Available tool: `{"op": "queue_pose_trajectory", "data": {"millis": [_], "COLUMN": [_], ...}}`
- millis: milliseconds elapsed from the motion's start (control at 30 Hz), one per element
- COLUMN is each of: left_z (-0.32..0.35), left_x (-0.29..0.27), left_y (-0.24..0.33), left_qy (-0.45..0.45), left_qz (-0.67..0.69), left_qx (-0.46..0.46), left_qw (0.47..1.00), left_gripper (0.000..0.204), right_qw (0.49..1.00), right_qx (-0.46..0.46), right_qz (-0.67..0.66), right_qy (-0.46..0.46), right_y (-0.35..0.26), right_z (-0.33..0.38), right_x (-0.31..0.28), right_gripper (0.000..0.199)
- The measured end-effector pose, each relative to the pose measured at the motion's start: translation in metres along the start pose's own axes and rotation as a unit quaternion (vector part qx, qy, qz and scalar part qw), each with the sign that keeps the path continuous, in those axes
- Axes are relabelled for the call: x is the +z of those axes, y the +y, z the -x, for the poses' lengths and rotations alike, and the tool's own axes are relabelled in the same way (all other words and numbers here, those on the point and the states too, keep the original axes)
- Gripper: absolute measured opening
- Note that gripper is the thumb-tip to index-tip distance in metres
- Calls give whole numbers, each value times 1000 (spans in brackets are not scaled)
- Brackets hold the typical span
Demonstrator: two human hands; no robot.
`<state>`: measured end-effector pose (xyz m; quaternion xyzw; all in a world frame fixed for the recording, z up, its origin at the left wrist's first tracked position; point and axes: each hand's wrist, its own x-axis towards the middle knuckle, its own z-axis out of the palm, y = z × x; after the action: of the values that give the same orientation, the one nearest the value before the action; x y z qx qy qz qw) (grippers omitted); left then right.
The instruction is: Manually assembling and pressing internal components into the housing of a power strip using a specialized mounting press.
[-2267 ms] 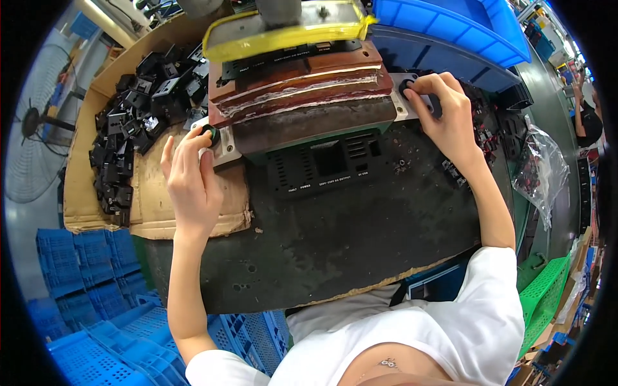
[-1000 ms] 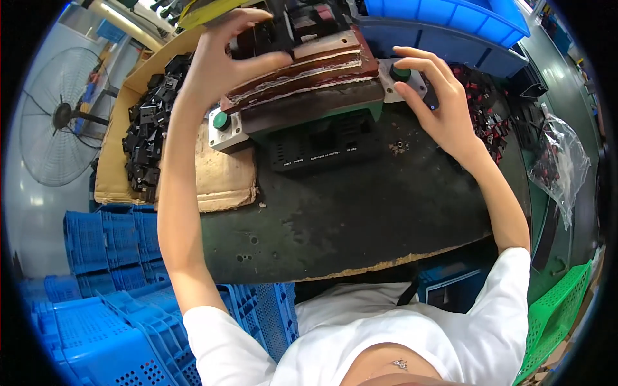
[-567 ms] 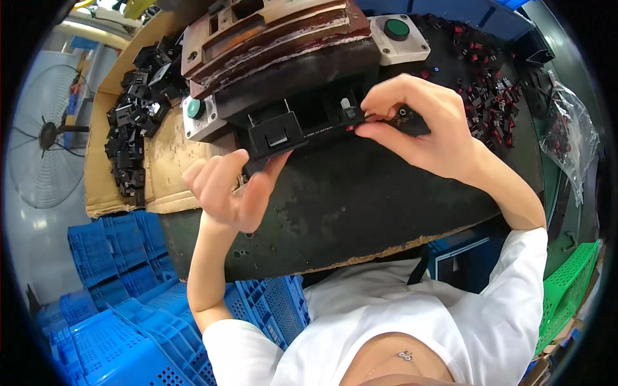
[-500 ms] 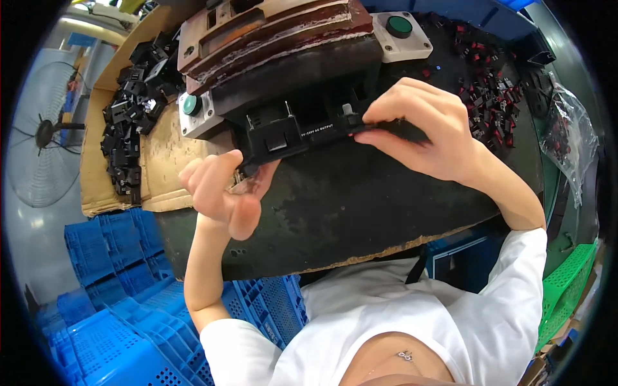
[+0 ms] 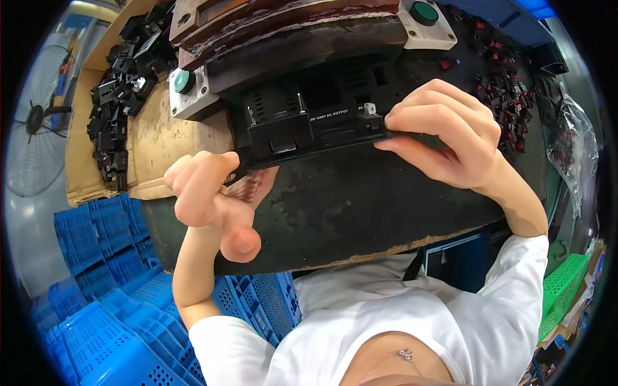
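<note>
A black plastic panel (image 5: 341, 134) with a raised square housing (image 5: 280, 135) and two upright metal pins spans the space between my hands. White lettering runs along its face, and a small pale connector (image 5: 369, 109) sits near its right end. My left hand (image 5: 206, 196) is closed at the left end, thumb pointing toward me. Something small and brownish shows under its fingers, too unclear to name. The right end is pinched between thumb and fingers of my right hand (image 5: 450, 132). Behind the panel stands a dark fixture (image 5: 302, 55) with layered reddish-brown plates.
Green push buttons on metal boxes flank the fixture, one at left (image 5: 183, 81), one at right (image 5: 423, 13). Black parts lie in a cardboard box (image 5: 145, 170) at left. Small red-and-black parts (image 5: 508, 96) and a clear bag (image 5: 573, 151) are at right. Blue crates (image 5: 109, 344) stand below left.
The panel sits more level, and my right hand has shifted right with its end. My left hand has moved slightly left and toward me. The whole view has shifted a little.
</note>
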<state>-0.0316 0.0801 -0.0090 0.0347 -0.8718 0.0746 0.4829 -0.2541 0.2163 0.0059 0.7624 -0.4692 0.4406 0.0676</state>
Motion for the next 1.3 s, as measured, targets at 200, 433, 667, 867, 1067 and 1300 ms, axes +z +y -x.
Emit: {"op": "queue_pose_trajectory", "data": {"millis": [200,433,667,867,1067,1300], "left_z": [-1,-4,-1,-7,-11,-12], "left_x": [1,-3,2,8,11,1], "left_y": [-1,1,1,-6,-12,-23], "left_qy": [4,-6,1,6,-58,-27], "left_qz": [-8,-31,-25,16,245,317], "left_qx": [4,5,13,35,-198,-189], "left_qw": [1000,999,1000,999,947,929], "left_gripper": [91,93,98,97,123,97], "right_qw": [1000,1000,1000,995,771,524], "right_qx": [3,-1,9,87,494,595], "right_qz": [7,2,3,-29,-402,-607], "right_qy": [23,28,20,-30,-7,49], "right_y": [-1,-1,-1,-6,-21,-10], "right_z": [0,-1,1,-4,-16,-13], "right_x": [3,4,4,-6,-19,-19], "right_gripper": [23,23,23,17,14,18]}}
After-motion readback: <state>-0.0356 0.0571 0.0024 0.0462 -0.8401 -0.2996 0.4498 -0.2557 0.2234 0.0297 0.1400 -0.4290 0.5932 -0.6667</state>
